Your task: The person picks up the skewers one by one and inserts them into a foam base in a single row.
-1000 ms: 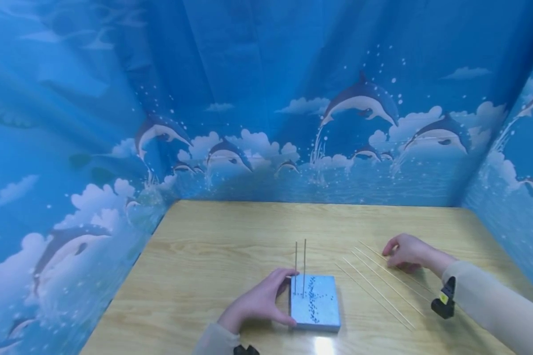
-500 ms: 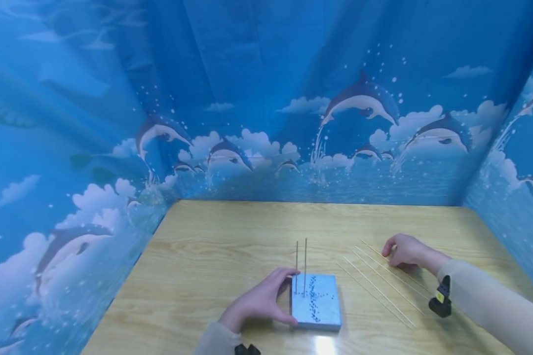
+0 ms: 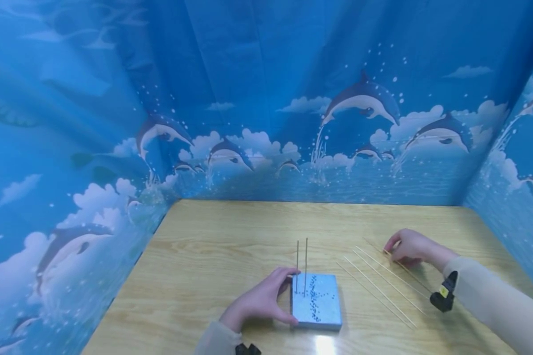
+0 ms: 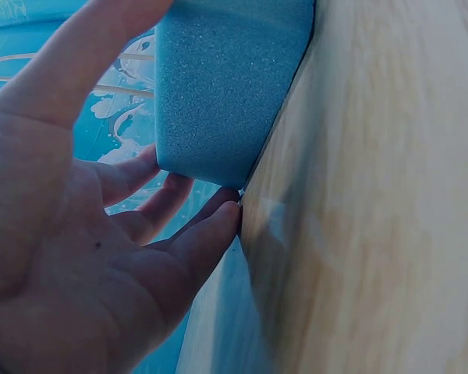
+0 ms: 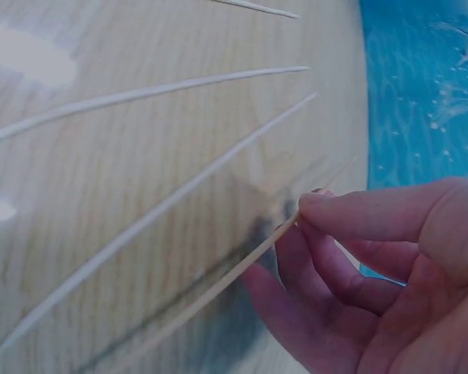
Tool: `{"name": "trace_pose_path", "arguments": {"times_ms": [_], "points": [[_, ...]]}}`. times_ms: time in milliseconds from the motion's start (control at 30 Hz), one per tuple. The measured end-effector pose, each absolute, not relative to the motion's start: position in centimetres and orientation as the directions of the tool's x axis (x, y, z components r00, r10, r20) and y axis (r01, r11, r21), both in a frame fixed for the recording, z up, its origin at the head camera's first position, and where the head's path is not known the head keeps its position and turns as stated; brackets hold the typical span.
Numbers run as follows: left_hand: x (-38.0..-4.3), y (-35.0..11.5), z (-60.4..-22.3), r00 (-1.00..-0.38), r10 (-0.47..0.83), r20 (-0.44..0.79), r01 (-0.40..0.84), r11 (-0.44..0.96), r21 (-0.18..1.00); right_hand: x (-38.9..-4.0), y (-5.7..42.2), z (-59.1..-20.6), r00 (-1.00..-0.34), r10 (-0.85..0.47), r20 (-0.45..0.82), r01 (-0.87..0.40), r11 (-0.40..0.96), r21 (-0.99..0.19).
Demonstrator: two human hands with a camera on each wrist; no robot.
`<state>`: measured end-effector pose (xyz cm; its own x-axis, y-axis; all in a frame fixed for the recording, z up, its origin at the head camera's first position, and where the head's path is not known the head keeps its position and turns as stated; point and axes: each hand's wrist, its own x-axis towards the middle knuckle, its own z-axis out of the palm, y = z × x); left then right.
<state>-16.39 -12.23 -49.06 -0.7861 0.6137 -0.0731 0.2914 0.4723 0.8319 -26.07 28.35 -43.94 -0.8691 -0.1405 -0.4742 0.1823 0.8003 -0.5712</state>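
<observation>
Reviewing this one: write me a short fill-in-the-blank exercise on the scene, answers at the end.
1. Exactly ___ upright sticks stand in the blue block.
2. The right hand pinches a thin stick, while the left hand holds the blue ___.
3. In the head view, the loose sticks lie to the ___ of the block.
4. The curtain behind the table shows leaping ___.
Missing words: two; block; right; dolphins.

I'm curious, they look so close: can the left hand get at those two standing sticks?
Probably yes. The left hand grips the blue block, and the two standing sticks rise from it close by, with nothing seen in between. It might need to loosen its grip first.
</observation>
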Motion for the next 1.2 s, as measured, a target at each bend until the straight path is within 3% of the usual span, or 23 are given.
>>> {"name": "trace_pose_path", "arguments": {"times_ms": [733, 1200], "points": [[-16.2, -12.2, -49.2, -0.788, 0.611, -0.079, 0.271, 0.459, 0.846, -25.6, 30.5, -39.4, -0.870, -0.261, -0.418, 0.186, 0.611, -0.769], [-16.4, -12.3, -49.3, -0.784, 0.617, -0.069, 0.298, 0.472, 0.830, -23.8, 27.2, -37.1, -0.880, -0.335, -0.338, 0.127, 0.520, -0.845]]}}
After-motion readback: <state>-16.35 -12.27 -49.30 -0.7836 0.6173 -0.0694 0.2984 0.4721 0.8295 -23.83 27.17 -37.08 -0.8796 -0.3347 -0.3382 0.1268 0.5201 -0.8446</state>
